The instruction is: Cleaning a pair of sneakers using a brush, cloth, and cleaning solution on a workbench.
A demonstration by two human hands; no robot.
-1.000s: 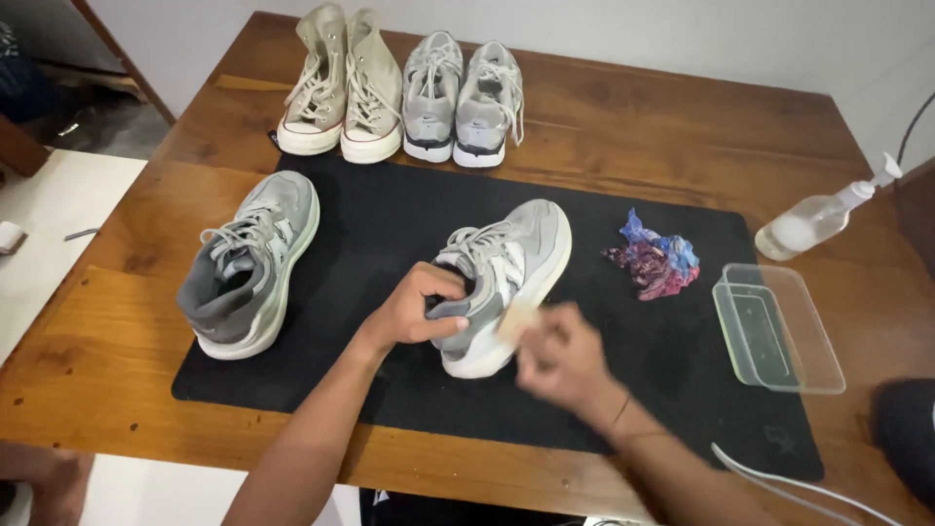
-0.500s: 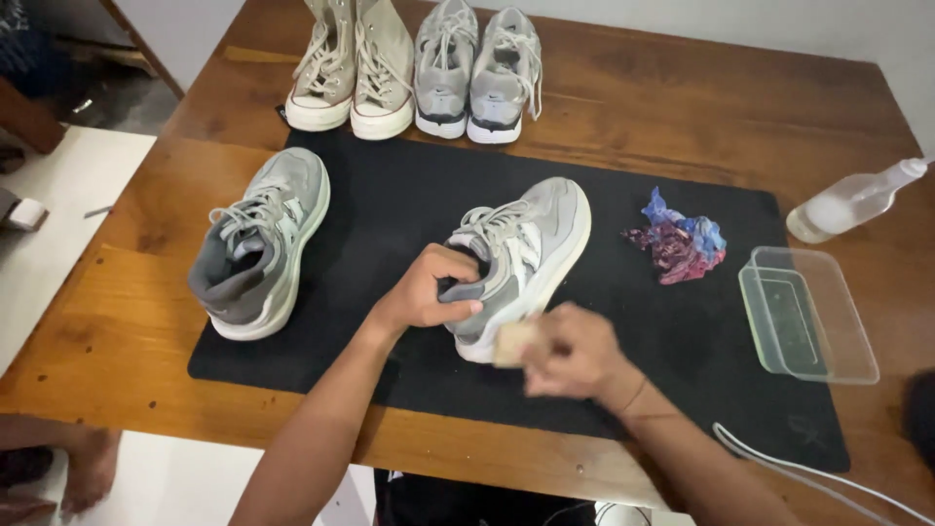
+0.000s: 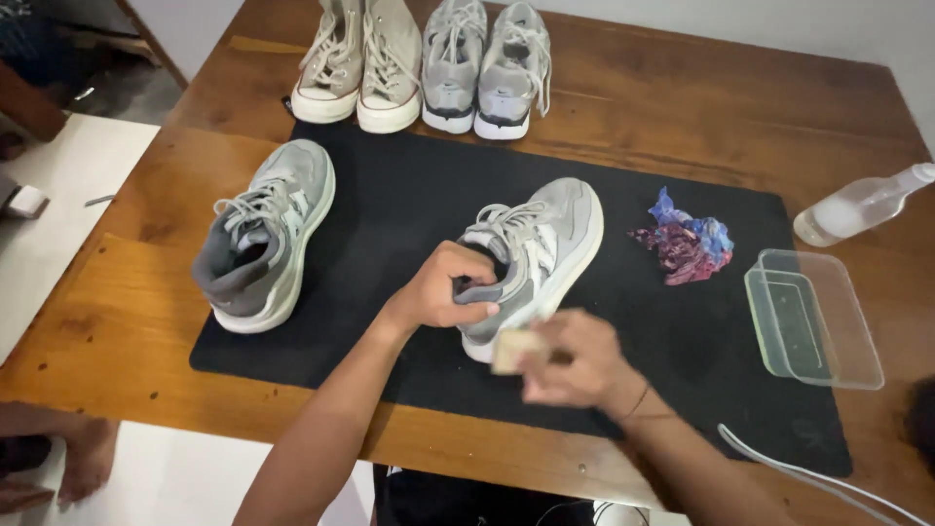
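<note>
A grey sneaker (image 3: 545, 244) with a white sole lies on the black mat (image 3: 409, 195) in the middle of the table. My left hand (image 3: 446, 289) grips its heel and collar. My right hand (image 3: 575, 358), blurred by motion, holds a small tan block (image 3: 514, 349) against the white sole near the heel. The matching grey sneaker (image 3: 263, 234) stands on the mat's left part, untouched.
Two more pairs stand at the table's far edge: beige high-tops (image 3: 360, 58) and grey sneakers (image 3: 487, 63). A crumpled multicoloured cloth (image 3: 687, 239), a clear plastic tray (image 3: 808, 317) and a spray bottle (image 3: 857, 205) lie to the right. Someone's bare feet (image 3: 58, 458) show at lower left.
My right hand with the tan block has shifted along the sneaker's sole near the heel. My left hand keeps its grip on the heel. The view has moved closer.
</note>
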